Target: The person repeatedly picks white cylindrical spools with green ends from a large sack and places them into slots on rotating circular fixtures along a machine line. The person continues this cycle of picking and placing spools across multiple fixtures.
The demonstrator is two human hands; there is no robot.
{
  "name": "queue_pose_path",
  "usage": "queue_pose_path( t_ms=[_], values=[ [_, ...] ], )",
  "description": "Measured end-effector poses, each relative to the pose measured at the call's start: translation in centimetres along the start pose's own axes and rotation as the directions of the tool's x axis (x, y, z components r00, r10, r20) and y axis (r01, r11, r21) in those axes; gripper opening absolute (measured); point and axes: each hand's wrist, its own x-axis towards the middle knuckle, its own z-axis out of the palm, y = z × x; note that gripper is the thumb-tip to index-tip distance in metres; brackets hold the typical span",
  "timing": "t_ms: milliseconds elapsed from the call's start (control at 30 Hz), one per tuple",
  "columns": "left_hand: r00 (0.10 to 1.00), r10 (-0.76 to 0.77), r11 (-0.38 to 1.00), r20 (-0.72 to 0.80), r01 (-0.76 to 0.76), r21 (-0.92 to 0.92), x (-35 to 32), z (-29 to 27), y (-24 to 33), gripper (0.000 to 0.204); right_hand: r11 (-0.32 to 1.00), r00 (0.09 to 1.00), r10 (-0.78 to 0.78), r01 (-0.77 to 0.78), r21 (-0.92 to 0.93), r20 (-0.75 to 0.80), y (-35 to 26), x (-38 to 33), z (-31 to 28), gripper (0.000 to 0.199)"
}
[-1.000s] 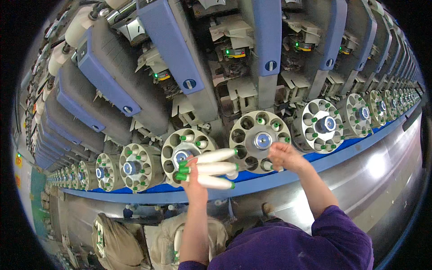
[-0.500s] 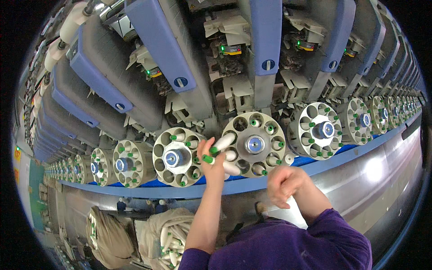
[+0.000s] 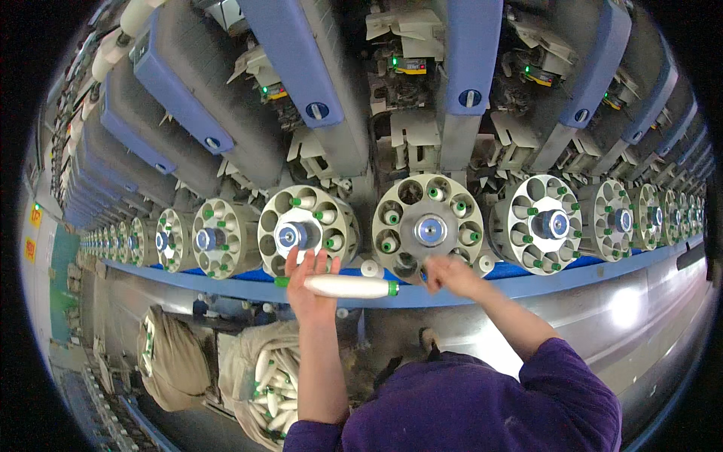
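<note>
Where two or three white bobbins were gripped a moment ago, only a single white yarn bobbin (image 3: 350, 285) with green ends is now grasped crosswise in the left hand (image 3: 309, 282), just below the blue ledge (image 3: 226, 280). The right hand (image 3: 449, 275), lowered half a second ago, is raised again and pinched shut at the bottom pocket of the round magazine (image 3: 429, 228); whether anything is held there cannot be told. One bobbin is judged left to be loaded
</note>
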Motion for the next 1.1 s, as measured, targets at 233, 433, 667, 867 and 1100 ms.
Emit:
queue_pose_path(
  t_ms=[233,433,667,867,1100],
  values=[
    [0.990,0.065,0.990,-0.123,-0.049,0.131,-0.6,0.4,-5.0,0.020,0.252,0.959,-0.281,0.123,0.960,-0.049,-2.4,-0.7,-4.3,0.038],
    [0.982,0.176,0.758,0.073,-0.182,0.627,-0.5,-1.3,-12.4,0.023,0.767,0.869,-0.311,0.469,0.438,-0.385,-6.2,-1.8,-6.7,0.036],
    [0.902,-0.014,0.164,0.431,-0.424,0.891,2.7,-2.4,-11.9,0.041,0.684,0.797,-0.576,0.351,-0.640,-0.179,-3.5,3.6,-7.0,0.025],
    [0.933,0.026,-0.332,0.360,-0.331,0.883,2.1,-2.9,-12.0,0.026,0.901,0.957,-0.161,0.043,-0.431,-0.242,-3.5,2.7,-7.3,0.030],
    [0.858,0.098,-0.296,0.504,-0.458,0.838,4.2,-3.8,-14.3,0.014,0.792,0.655,-0.610,0.484,-0.372,-0.447,-4.6,4.3,-4.1,0.023]
  ],
)
